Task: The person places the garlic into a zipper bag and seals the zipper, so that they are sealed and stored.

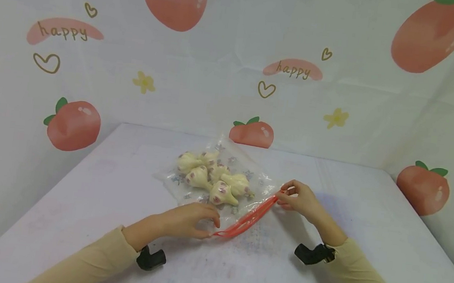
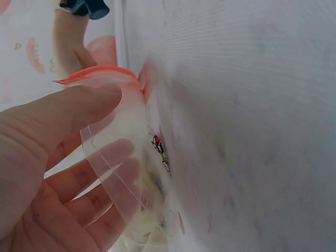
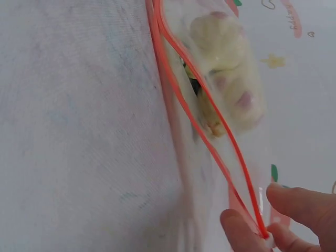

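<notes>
Several pale garlic bulbs (image 1: 220, 193) with purple marks lie inside a clear zip bag (image 1: 189, 197), flat on the table. Along its near side runs a red zip strip (image 1: 250, 219), and in the right wrist view its two red edges stand apart in the middle. My left hand (image 1: 188, 220) holds the bag's near left corner, thumb (image 2: 100, 102) on one side of the film, fingers behind it. At the other end of the strip, my right hand (image 1: 299, 199) pinches the corner, where a small whitish piece (image 3: 269, 240) shows between the fingertips.
The white table (image 1: 126, 163) reaches back to a hanging cloth (image 1: 217, 67) printed with red fruit, hearts and "happy". Black devices (image 1: 151, 259) are strapped to both wrists, over beige sleeves (image 1: 88, 260).
</notes>
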{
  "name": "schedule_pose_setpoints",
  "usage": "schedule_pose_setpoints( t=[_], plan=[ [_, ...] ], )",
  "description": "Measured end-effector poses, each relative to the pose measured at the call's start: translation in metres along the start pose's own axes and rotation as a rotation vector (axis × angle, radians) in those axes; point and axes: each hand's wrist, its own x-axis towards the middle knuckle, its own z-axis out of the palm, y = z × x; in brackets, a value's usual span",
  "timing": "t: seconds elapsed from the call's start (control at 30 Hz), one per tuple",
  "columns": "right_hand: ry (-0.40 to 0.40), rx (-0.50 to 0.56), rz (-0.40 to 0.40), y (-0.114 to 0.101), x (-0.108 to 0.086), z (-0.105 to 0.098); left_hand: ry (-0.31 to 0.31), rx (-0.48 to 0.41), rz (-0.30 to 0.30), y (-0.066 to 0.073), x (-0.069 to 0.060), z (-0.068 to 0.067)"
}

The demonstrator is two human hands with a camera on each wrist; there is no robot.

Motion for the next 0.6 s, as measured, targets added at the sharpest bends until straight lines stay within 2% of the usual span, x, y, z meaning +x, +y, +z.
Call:
schedule_pose_setpoints(
  t=[0.37, 0.5, 0.6],
  plan=[
    [0.117, 0.08, -0.034, 0.001, 0.006, 0.008, -0.064, -0.047, 0.03, 0.0, 0.0, -0.009],
    [0.119, 0.137, -0.044, 0.002, 0.007, 0.01, -0.077, -0.059, -0.002, 0.004, 0.005, -0.021],
    [0.122, 0.138, -0.046, 0.002, 0.008, 0.011, -0.062, -0.063, -0.018, 0.01, 0.015, -0.034]
  ],
)
